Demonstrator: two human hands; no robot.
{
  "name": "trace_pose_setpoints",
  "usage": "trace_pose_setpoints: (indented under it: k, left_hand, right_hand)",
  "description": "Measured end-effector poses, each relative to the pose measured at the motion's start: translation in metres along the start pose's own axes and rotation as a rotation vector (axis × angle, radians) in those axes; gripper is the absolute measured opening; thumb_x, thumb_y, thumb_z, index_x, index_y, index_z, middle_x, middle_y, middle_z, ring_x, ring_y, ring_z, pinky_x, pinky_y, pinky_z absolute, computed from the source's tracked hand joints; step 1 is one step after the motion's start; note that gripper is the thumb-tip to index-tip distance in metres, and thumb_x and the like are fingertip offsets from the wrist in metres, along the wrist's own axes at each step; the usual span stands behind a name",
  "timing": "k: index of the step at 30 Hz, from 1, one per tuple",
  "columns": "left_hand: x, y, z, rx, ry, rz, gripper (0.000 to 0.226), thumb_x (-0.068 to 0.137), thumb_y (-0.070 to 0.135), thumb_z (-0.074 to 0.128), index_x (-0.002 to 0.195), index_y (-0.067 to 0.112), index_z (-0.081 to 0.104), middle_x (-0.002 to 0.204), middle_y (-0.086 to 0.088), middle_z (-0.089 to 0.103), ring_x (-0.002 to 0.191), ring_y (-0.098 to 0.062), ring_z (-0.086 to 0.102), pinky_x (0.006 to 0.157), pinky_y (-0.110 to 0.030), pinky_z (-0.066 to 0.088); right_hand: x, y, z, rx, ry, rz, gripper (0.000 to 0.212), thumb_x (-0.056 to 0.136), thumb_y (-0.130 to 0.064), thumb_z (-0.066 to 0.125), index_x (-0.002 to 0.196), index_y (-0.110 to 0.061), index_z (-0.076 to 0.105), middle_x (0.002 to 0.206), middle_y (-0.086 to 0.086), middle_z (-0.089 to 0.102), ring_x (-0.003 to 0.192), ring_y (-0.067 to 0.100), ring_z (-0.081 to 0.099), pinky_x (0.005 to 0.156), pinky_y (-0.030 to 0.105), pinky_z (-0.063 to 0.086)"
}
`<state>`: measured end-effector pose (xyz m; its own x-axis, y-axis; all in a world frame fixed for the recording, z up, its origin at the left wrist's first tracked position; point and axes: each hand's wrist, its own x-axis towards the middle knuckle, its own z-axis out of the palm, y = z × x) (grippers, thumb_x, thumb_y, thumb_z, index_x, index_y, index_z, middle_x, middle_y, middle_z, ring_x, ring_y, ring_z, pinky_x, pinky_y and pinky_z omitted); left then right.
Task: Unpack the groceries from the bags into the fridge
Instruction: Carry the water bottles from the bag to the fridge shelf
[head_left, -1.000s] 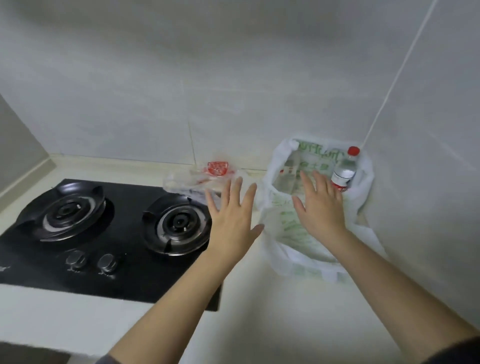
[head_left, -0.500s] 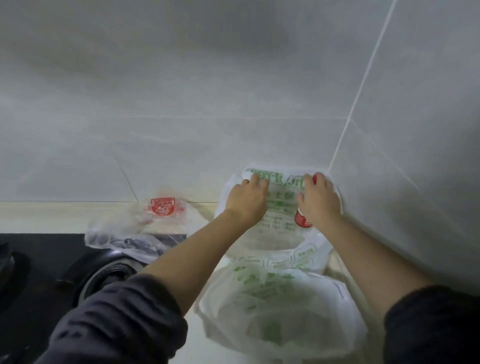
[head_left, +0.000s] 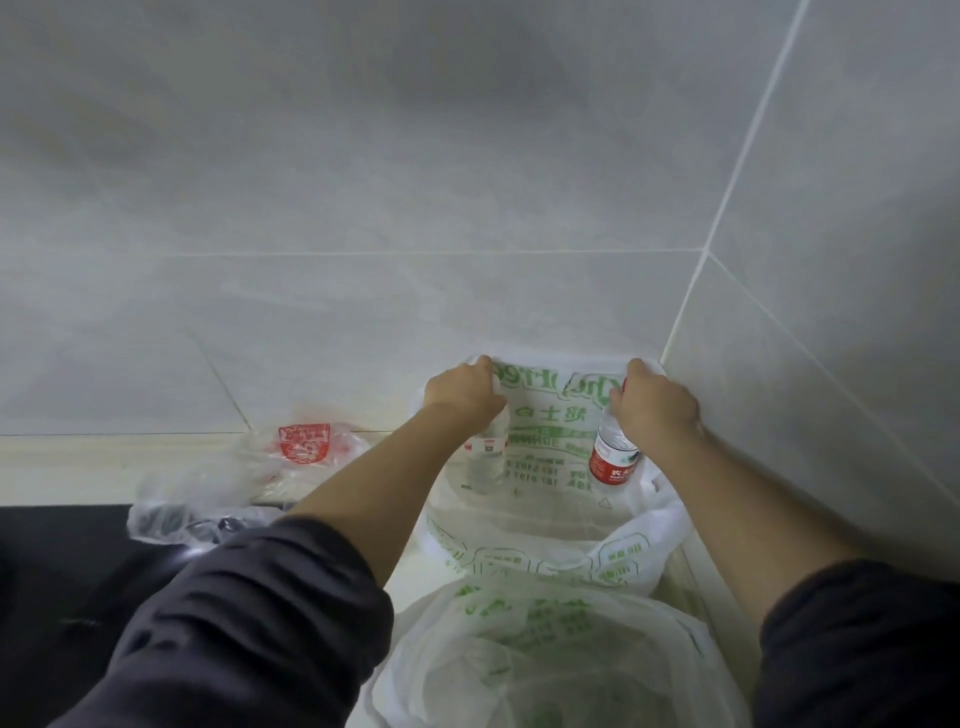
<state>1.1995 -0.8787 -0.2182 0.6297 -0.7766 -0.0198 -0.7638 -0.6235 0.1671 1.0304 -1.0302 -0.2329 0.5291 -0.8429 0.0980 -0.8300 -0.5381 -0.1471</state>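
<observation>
Currently both hands are reaching into the far bag (head_left: 550, 421), a thin white plastic sack with green print that is sitting in the right corner where the two tiled walls (head_left: 363, 208) are meeting. The left hand (head_left: 462, 395) is curling its fingers round the top of the left bottle (head_left: 485, 462), a clear, smooth plastic cylinder with a small white and red label. The right hand (head_left: 654, 405) is gripping the neck of the right bottle (head_left: 613, 462), clear too, with a wide red label band and a bit of red cap peeking out beside the thumb. Both bottles are standing upright inside the bag's mouth, well apart, with its far side rising behind them against the wall. Whether the left bottle is showing bare or through a layer of film, I cannot tell.

Nearer, the near bag (head_left: 545, 654), of the same crinkly white plastic with green print, is lying open and touching the far bag's near rim. To the left, a clear bag (head_left: 218, 493) with a red printed patch is slumping on the pale counter (head_left: 78, 467), and its near edge is hanging over the glossy black hob (head_left: 57, 551). Dark sleeves (head_left: 234, 623) are covering both upper forearms, and the left one is blocking much of the hob.
</observation>
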Motion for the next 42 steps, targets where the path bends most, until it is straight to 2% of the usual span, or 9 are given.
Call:
trace_pose_setpoints:
  k: [7,10,16,21,26,30,35,39,42]
  left_hand:
    - [-0.015,0.01,-0.007,-0.174,0.09,-0.051,0.026,0.091,0.034,0.053,0.107,0.014,0.047,0.072,0.004,0.046,0.06,-0.014,0.046,0.047,-0.027,0.032]
    - [-0.03,0.013,-0.038,-0.335,0.228,-0.097,0.024,0.084,0.035,0.055,0.095,0.014,0.051,0.076,0.001,0.055,0.065,-0.02,0.055,0.05,-0.027,0.036]
    - [-0.078,-0.002,-0.134,-0.591,0.522,-0.101,0.027,0.074,0.043,0.066,0.082,0.021,0.054,0.073,0.005,0.059,0.073,-0.021,0.057,0.053,-0.026,0.034]
    - [-0.148,-0.03,-0.2,-0.673,0.73,-0.07,0.023,0.073,0.036,0.07,0.074,0.023,0.052,0.067,0.009,0.057,0.067,-0.009,0.055,0.051,-0.025,0.039]
    - [-0.241,-0.071,-0.233,-0.607,0.825,-0.15,0.02,0.074,0.032,0.071,0.074,0.022,0.053,0.066,0.009,0.057,0.065,-0.01,0.054,0.052,-0.026,0.038]
    - [-0.324,-0.104,-0.226,-0.534,0.849,-0.259,0.02,0.075,0.031,0.069,0.08,0.015,0.058,0.067,0.004,0.059,0.064,-0.013,0.054,0.053,-0.03,0.039]
    - [-0.413,-0.135,-0.18,-0.476,0.758,-0.417,0.021,0.075,0.031,0.071,0.083,0.015,0.059,0.07,0.004,0.061,0.067,-0.012,0.058,0.054,-0.028,0.043]
    - [-0.467,-0.149,-0.128,-0.476,0.66,-0.531,0.022,0.074,0.036,0.072,0.08,0.02,0.057,0.071,0.008,0.062,0.069,-0.006,0.058,0.055,-0.027,0.046]
    - [-0.495,-0.154,-0.089,-0.519,0.57,-0.601,0.023,0.072,0.037,0.072,0.079,0.022,0.056,0.072,0.007,0.062,0.071,-0.011,0.06,0.056,-0.03,0.048]
  right_hand:
    - [-0.006,-0.017,-0.023,0.264,0.162,0.021,0.03,0.087,-0.036,0.063,0.097,-0.009,0.054,0.091,0.013,0.062,0.078,0.032,0.055,0.062,0.031,0.037]
    - [-0.008,-0.04,-0.062,0.363,0.287,-0.024,0.026,0.079,-0.038,0.065,0.088,-0.015,0.058,0.075,0.004,0.057,0.071,0.029,0.053,0.06,0.03,0.036]
    - [-0.035,-0.091,-0.15,0.582,0.45,-0.178,0.022,0.071,-0.037,0.063,0.075,-0.016,0.061,0.068,0.0,0.059,0.071,0.028,0.053,0.06,0.029,0.035]
    - [-0.087,-0.142,-0.202,0.69,0.476,-0.394,0.027,0.072,-0.027,0.066,0.06,-0.011,0.047,0.055,0.0,0.047,0.065,0.029,0.048,0.054,0.033,0.034]
    - [-0.149,-0.187,-0.223,0.764,0.394,-0.569,0.027,0.071,-0.026,0.066,0.066,-0.002,0.055,0.062,0.013,0.054,0.062,0.026,0.045,0.054,0.035,0.04]
    - [-0.212,-0.218,-0.211,0.809,0.278,-0.681,0.028,0.071,-0.027,0.068,0.064,-0.003,0.055,0.059,0.01,0.053,0.058,0.022,0.043,0.052,0.032,0.037]
    - [-0.291,-0.235,-0.164,0.816,0.059,-0.753,0.027,0.071,-0.026,0.068,0.059,-0.008,0.052,0.053,0.001,0.049,0.052,0.015,0.042,0.049,0.028,0.032]
    - [-0.343,-0.23,-0.118,0.77,-0.069,-0.764,0.029,0.071,-0.036,0.068,0.063,-0.01,0.059,0.058,0.001,0.058,0.058,0.018,0.053,0.054,0.03,0.041]
    - [-0.372,-0.219,-0.084,0.717,-0.135,-0.738,0.019,0.073,-0.028,0.069,0.067,-0.012,0.062,0.063,0.0,0.063,0.063,0.018,0.058,0.054,0.029,0.041]
